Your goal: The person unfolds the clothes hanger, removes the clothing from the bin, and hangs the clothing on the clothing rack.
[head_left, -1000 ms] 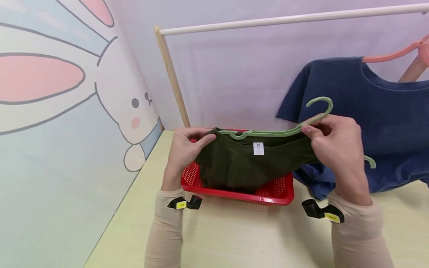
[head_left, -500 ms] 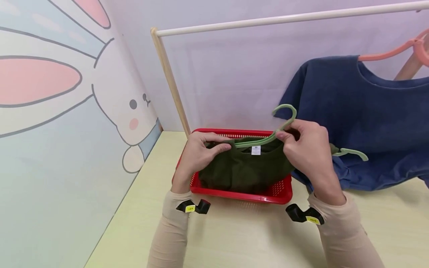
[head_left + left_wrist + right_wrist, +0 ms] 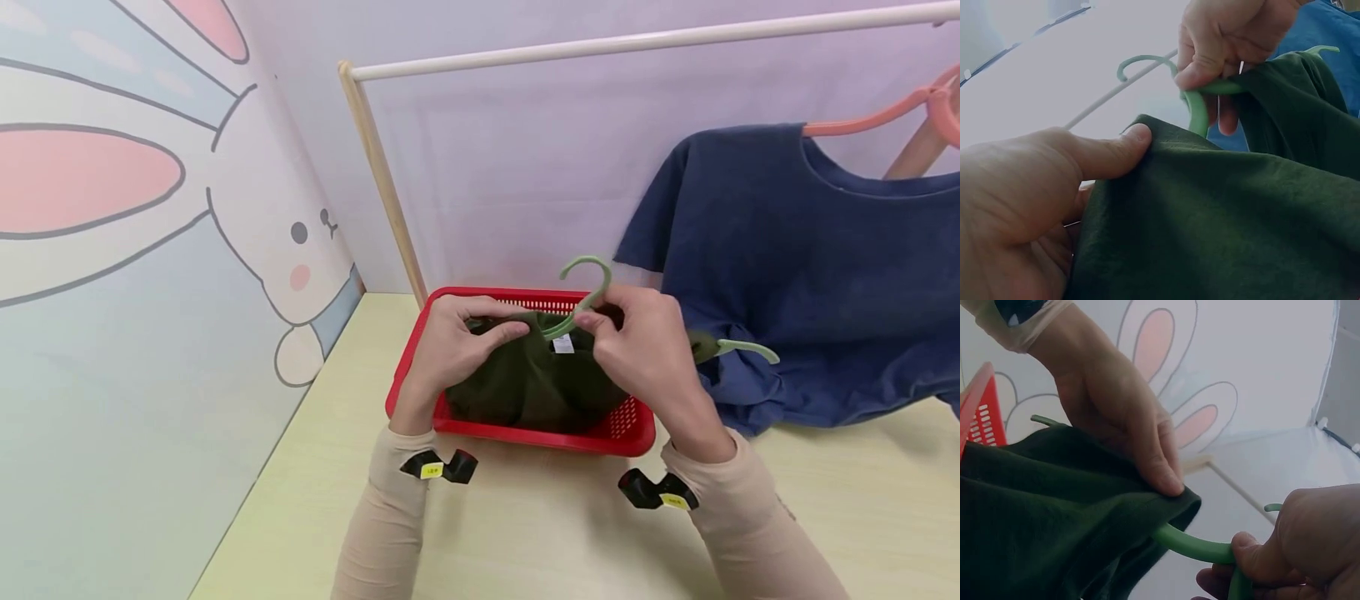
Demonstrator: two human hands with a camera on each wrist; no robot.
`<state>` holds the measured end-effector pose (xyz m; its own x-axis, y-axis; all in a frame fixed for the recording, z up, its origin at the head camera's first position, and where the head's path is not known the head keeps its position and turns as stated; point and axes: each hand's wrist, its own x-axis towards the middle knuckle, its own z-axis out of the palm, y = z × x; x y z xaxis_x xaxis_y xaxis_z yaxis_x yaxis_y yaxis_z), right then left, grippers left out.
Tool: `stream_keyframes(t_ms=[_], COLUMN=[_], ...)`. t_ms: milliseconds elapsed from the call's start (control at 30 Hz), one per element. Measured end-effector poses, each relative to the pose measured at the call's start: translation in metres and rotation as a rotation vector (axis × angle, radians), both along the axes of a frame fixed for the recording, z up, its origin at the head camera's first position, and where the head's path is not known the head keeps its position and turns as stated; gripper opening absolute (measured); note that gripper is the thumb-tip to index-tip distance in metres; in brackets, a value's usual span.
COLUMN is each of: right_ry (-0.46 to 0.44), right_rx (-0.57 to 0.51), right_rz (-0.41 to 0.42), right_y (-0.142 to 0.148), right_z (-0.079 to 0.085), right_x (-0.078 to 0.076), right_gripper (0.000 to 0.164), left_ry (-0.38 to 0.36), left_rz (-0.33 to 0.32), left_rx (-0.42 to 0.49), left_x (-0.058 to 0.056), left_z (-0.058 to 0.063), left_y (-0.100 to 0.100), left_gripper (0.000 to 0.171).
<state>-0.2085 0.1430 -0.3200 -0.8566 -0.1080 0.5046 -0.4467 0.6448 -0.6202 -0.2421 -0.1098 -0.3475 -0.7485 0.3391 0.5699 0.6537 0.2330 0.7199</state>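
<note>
A dark green shirt point(image 3: 540, 383) with a white label point(image 3: 563, 344) inside its neck hangs down into a red basket point(image 3: 525, 435). My left hand point(image 3: 457, 346) pinches the shirt's neckline between thumb and fingers, as the left wrist view shows up close. With my right hand point(image 3: 641, 350) I pinch a light green hanger point(image 3: 587, 271) just below its hook. One arm of the hanger point(image 3: 1194, 545) runs under the cloth toward my left hand. Right of my right hand, its other end point(image 3: 750, 347) sticks out past a fold of the shirt.
Behind the basket stands a rack with a white rail point(image 3: 525, 57) and wooden posts point(image 3: 382, 183). On the right a navy T-shirt point(image 3: 787, 250) hangs on a pink hanger point(image 3: 862, 127). The left wall point(image 3: 112, 375) has a painted rabbit. The tabletop point(image 3: 540, 533) is pale wood.
My right hand and the hanger have moved left, and the hanger's arm has slid farther under the shirt's neckline. My left hand has shifted slightly right, keeping its pinch.
</note>
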Motion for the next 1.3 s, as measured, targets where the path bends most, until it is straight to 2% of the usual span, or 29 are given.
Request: stream_keyframes(t_ms=[67,167,333,433,567,767,867,967,1100,1200,1300], right_ry=[-0.005,0.001,0.035,0.056,0.070,0.083,0.092,0.107,0.130,0.121,0.070], right_rx=[-0.003,-0.011,-0.040,-0.062,-0.101,-0.131,-0.141,-0.149,-0.133,-0.115,-0.075], right_rz=[0.005,-0.002,-0.030,-0.056,-0.087,-0.087,-0.074,-0.027,0.016,-0.022,-0.087], right_y=[-0.002,-0.002,0.002,0.006,0.011,0.012,0.012,0.013,0.024,0.042,0.065], right_z=[-0.001,-0.001,0.000,0.001,0.003,0.006,0.007,0.009,0.015,0.020,0.024], right_x=[0.001,0.001,-0.001,-0.002,-0.003,-0.002,-0.002,-0.003,-0.004,-0.003,-0.002], right_gripper=[0.007,0.006,0.007,0.008,0.008,0.007,0.006,0.004,0.018,0.027,0.027], left_ry=[-0.001,0.005,0.028,-0.010,-0.061,-0.052,-0.052,-0.039,-0.016,-0.007,-0.001], left_rz=[-0.004,0.026,0.161,0.210,0.211,0.200,0.219,0.251,0.308,0.351,0.384], left_rx=[-0.006,-0.040,-0.125,-0.165,-0.205,-0.249,-0.252,-0.233,-0.192,-0.161,-0.127], left_x=[0.000,0.002,0.004,0.006,0.006,0.003,0.002,0.002,0.004,0.005,0.006], left_z=[0.000,0.002,0.006,0.007,0.007,0.005,0.004,0.005,0.007,0.009,0.011], left_y=[0.002,0.001,-0.015,-0.028,-0.037,-0.036,-0.036,-0.037,-0.045,-0.054,-0.065], left_gripper=[0.026,0.030,0.044,0.044,0.036,0.023,0.013,0.006,0.005,0.007,0.009])
